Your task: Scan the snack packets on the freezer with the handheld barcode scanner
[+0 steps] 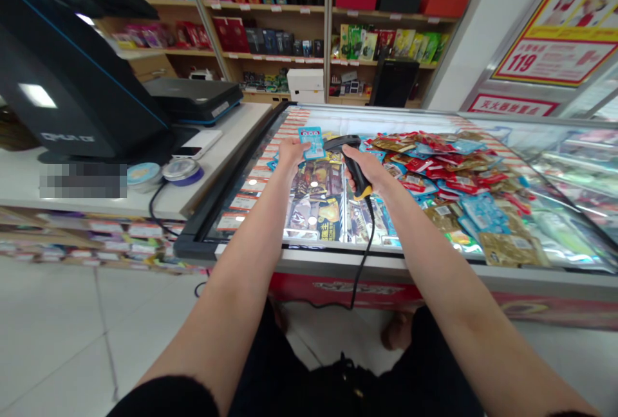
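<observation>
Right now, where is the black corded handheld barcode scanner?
Head view: the scanner sits in the right hand, above the glass-topped freezer, just right of the blue packet in the left hand.

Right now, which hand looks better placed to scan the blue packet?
Probably the right hand: it grips the corded barcode scanner, aimed toward the blue packet that the left hand holds up.

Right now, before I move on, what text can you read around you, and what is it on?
"119": large numerals on the red-and-yellow poster.
Red sign below the poster: too blurred to read.
Black terminal: lettering too blurred to read.
Blue packet in the left hand: print too small to read.
Freezer price labels: too small to read.
</observation>
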`<state>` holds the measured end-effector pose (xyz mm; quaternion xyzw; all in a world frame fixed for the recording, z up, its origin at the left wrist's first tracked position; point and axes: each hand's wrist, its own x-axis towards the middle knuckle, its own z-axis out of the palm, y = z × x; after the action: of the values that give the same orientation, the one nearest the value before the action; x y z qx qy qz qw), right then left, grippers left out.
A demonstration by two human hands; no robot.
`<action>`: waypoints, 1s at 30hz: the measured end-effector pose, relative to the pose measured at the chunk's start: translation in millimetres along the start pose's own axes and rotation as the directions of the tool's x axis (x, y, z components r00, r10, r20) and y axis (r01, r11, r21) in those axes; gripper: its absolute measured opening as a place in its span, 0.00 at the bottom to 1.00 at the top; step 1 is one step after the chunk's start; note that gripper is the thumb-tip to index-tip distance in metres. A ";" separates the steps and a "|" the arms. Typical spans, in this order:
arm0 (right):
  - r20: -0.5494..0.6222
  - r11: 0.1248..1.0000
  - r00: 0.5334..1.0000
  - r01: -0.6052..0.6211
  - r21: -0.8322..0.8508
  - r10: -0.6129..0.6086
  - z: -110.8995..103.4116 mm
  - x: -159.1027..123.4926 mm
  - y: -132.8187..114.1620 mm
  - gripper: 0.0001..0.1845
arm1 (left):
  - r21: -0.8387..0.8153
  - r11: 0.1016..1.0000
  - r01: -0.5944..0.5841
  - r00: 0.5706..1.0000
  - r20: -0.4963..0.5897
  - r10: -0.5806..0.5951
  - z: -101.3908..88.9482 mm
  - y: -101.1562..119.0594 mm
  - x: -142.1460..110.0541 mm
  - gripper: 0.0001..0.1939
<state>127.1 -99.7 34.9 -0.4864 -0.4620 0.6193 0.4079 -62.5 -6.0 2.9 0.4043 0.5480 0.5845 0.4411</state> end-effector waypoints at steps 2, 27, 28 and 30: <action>-0.005 1.000 1.000 0.000 0.018 0.000 -1.4 0.9 -0.2 0.21 | 0.012 1.000 -0.013 1.000 -0.013 0.013 0.4 -1.1 0.1 0.17; -0.401 0.953 0.893 0.274 0.126 -0.204 -144.5 -36.9 -37.1 0.22 | 0.444 0.821 -0.359 0.891 0.425 0.160 147.8 -1.4 -65.7 0.27; -0.402 0.950 0.893 0.281 0.138 -0.205 -146.8 -36.4 -34.0 0.22 | 0.495 0.766 -0.410 0.876 0.447 0.180 148.1 -3.5 -68.3 0.27; -0.404 0.942 0.890 0.297 0.159 -0.212 -149.3 -33.8 -27.6 0.22 | 0.554 0.693 -0.462 0.862 0.465 0.203 146.3 -6.0 -71.7 0.26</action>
<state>281.5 -99.1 54.4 -0.4848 -0.3638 0.5005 0.6182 98.2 -33.2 8.2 0.7273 0.5384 0.3428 0.2524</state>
